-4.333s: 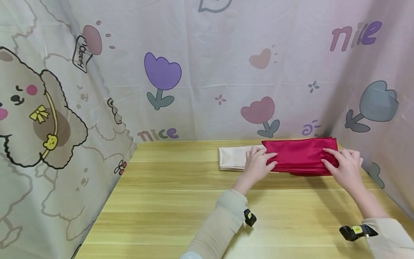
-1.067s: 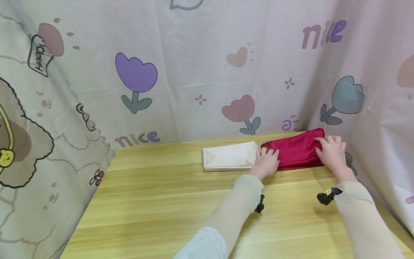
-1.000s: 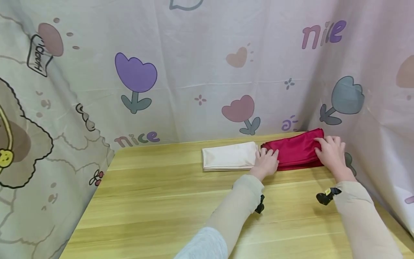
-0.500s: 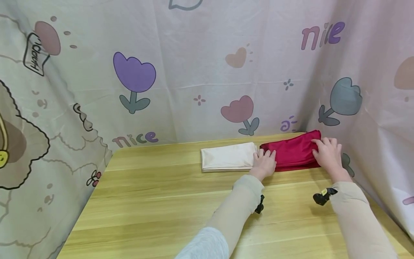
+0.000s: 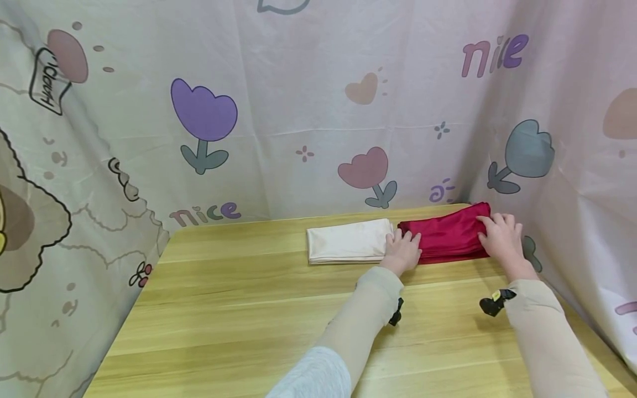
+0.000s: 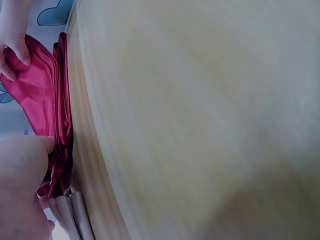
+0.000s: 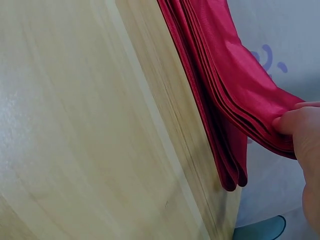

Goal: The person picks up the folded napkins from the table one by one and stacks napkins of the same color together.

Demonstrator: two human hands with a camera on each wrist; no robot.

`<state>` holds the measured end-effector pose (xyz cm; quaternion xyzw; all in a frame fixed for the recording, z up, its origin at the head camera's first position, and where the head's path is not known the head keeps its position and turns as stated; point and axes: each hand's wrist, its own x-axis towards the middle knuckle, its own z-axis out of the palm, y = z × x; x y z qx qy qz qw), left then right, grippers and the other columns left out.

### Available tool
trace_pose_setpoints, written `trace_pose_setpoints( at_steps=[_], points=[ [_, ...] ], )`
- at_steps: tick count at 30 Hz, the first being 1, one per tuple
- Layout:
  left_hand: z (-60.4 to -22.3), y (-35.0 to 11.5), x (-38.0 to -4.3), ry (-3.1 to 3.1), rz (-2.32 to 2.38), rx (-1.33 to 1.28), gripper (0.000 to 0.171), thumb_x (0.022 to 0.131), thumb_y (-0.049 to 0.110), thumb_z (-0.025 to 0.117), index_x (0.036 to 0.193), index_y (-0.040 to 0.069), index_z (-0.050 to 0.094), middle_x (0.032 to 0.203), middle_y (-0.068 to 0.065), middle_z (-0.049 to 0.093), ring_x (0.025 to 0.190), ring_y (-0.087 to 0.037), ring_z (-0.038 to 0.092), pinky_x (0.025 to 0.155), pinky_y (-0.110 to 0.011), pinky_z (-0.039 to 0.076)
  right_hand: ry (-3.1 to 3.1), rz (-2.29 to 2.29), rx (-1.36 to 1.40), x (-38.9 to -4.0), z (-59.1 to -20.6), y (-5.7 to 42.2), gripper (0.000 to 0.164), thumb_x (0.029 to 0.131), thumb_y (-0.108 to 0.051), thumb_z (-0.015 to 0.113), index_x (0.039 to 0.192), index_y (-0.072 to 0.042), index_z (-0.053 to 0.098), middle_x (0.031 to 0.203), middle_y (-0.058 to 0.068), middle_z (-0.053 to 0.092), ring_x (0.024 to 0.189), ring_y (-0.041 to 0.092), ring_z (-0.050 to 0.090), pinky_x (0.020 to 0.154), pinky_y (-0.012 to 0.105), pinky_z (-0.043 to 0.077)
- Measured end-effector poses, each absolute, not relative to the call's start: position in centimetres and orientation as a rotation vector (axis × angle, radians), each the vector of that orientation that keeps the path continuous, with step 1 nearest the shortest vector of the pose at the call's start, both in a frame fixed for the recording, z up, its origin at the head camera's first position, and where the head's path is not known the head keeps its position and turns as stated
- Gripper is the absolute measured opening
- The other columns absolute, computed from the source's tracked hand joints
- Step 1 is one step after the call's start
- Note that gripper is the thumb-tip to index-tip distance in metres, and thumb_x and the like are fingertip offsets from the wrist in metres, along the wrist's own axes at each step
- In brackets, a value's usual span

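Observation:
A folded, shiny red cloth [image 5: 448,235] lies at the back right of the table, beside a folded cream cloth [image 5: 348,241]. My right hand [image 5: 502,237] pinches the red cloth's right end. In the right wrist view its thumb [image 7: 287,122] lies on the upper layers, which are raised off the lower folds [image 7: 227,175]. At the red cloth's left end is my left hand [image 5: 402,251], between the two cloths. The left wrist view shows its thumb [image 6: 47,143] against the red folds, with fingers bent around that end, partly hidden behind the hand.
The wooden table [image 5: 239,309] stretches out in front and to the left. A printed curtain [image 5: 298,99] hangs close behind the cloths, and another side of it stands just right of the right hand. Each wrist carries a small black camera [image 5: 492,303].
Earlier the red cloth overlapped the cream cloth's right part; now it sits to the right, beside it, its right end raised. Over the last second that end has lowered slightly, and the view shifted a little.

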<state>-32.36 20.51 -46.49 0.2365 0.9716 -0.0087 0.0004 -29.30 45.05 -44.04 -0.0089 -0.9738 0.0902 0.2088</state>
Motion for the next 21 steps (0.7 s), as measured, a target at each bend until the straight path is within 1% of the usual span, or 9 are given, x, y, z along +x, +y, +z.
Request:
trace_pose_setpoints(
  at_steps=[7,13,16,21],
  points=[
    [-46.7,20.6,-32.6,3.036,-0.036,0.722,0.054,0.107,0.05,0.039,0.159,0.041,0.03,0.157,0.015,0.036,0.14,-0.016,0.024,0.103,-0.037,0.024,-2.72,0.256,-0.012,-29.4,-44.3,45.3,0.042,0.09,0.0,0.066,0.13,0.008,0.053,0.12,0.036,0.044,0.124,0.056,0.026,0.091,0.069,0.024],
    [-47.1,20.9,-33.2,2.996,0.0,0.674,0.055,0.107,0.052,0.04,0.16,0.043,0.027,0.161,0.014,0.031,0.146,-0.017,0.018,0.105,-0.038,0.022,-2.733,0.249,-0.014,-29.6,-44.7,45.3,0.044,0.09,0.0,0.067,0.13,0.009,0.053,0.12,0.036,0.044,0.124,0.056,0.026,0.092,0.07,0.024],
    [-46.9,20.8,-33.1,3.001,0.021,0.657,0.055,0.106,0.053,0.042,0.159,0.043,0.029,0.16,0.014,0.031,0.146,-0.016,0.018,0.106,-0.038,0.022,-2.739,0.243,-0.007,-29.7,-44.9,45.4,0.045,0.09,0.0,0.067,0.131,0.008,0.052,0.12,0.036,0.044,0.124,0.056,0.026,0.092,0.07,0.024],
    [-46.6,20.6,-32.5,3.035,0.02,0.641,0.056,0.105,0.055,0.043,0.159,0.041,0.032,0.158,0.01,0.032,0.146,-0.016,0.019,0.107,-0.037,0.022,-2.748,0.226,0.008,-29.7,-45.3,45.7,0.046,0.09,-0.001,0.066,0.132,0.008,0.051,0.121,0.035,0.044,0.124,0.056,0.027,0.092,0.07,0.024]
  ],
)
